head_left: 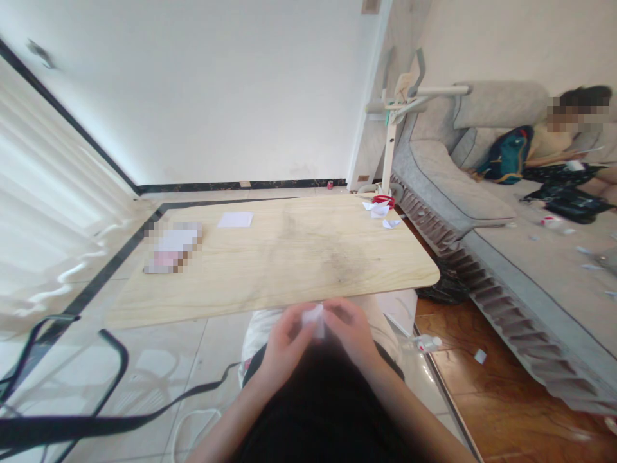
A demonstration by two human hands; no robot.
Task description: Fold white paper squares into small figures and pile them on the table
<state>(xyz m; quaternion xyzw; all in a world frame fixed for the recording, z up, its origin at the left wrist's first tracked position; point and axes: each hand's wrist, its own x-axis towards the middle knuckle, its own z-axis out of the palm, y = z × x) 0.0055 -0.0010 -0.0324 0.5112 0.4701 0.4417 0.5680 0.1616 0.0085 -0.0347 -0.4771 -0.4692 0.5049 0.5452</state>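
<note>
Between my two hands, just in front of the table's near edge and above my lap, is a small folded piece of white paper (315, 321). My left hand (290, 331) grips its left side with bent fingers. On the other side, my right hand (349, 325) pinches the paper's right part. Fine folds in it are too blurred to make out. Beyond the hands lies the pale wooden table (270, 257). Folded white paper shapes (378, 209) sit at its far right corner, by a red item (384, 201). A flat white sheet (235, 220) rests at the far left.
A blurred-out stack (172, 247) lies on the table's left. To the right stand a grey sofa (448, 186) with a seated person (554, 145) and a backpack (508, 154). A plastic bottle (427, 343) is low at my right. A black strap (193, 392) runs at left.
</note>
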